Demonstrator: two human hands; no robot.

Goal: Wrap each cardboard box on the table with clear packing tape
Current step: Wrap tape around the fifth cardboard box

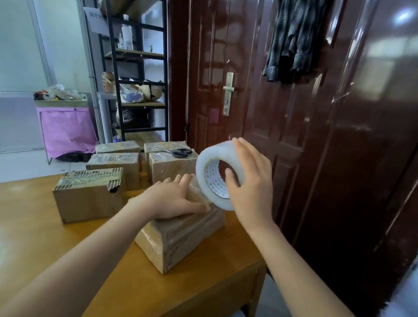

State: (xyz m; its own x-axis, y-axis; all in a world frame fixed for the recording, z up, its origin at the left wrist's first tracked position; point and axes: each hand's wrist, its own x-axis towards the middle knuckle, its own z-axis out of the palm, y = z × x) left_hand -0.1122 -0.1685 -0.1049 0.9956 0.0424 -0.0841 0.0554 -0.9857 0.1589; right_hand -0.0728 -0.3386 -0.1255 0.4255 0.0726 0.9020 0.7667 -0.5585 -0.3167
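Cardboard box (181,240) in the lower middle of the frame sits on the wooden table (50,259), close to its right edge, with one corner pointing toward you. Its long axis runs from lower left to upper right, and its sides already shine with film. Your left hand (176,200) lies flat on the top of it, fingers straight and pressed down, thumb at the right-hand edge. Just beside that thumb, up and to the right, your right hand (250,185) holds the tape roll (218,176) with the thumb hooked through the core and the fingers spread over the outer rim. The roll stands on edge, its open face turned to the lower left, its lowest part touching or almost touching the box's top far edge (a clear strip seems to run from roll to box, though I cannot tell where it ends). So the box lies down and left of the roll; I judge your next pull goes across the box's short way.

Farther back, upper left of it, wait the other boxes (90,195), and scissors (179,152) rest on the rearmost one.
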